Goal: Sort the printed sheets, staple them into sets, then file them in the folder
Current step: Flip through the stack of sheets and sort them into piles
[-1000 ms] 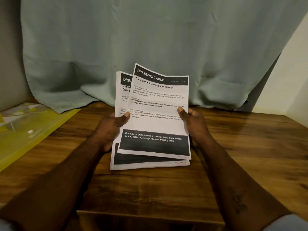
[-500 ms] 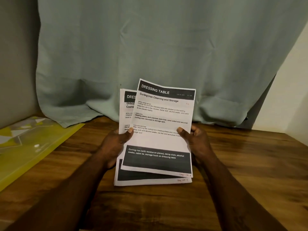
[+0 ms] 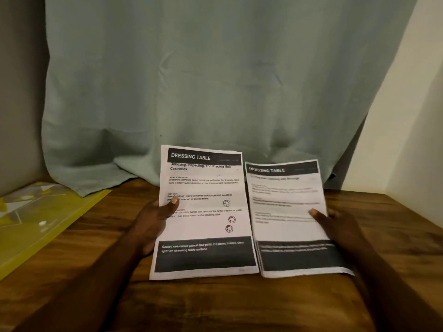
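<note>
My left hand (image 3: 153, 219) holds a stack of printed sheets (image 3: 206, 224) by its left edge, thumb on top; the top page reads "Unboxing, Inspecting, and Placing New Cosmetics". My right hand (image 3: 335, 226) holds a single printed sheet (image 3: 287, 212) by its right edge, thumb on its face; this blurred sheet sits just right of the stack. Both are raised above the wooden table (image 3: 239, 303), tilted toward me. A yellow folder (image 3: 36, 226) lies flat at the far left of the table.
A pale green curtain (image 3: 191, 80) hangs behind the table and drapes onto its back edge. A cream wall (image 3: 407, 140) stands at the right. No stapler is in view.
My right hand has pulled the top "Curling Iron" sheet off the stack and moved it to the right. The left hand keeps the rest, whose cosmetics page now shows.
</note>
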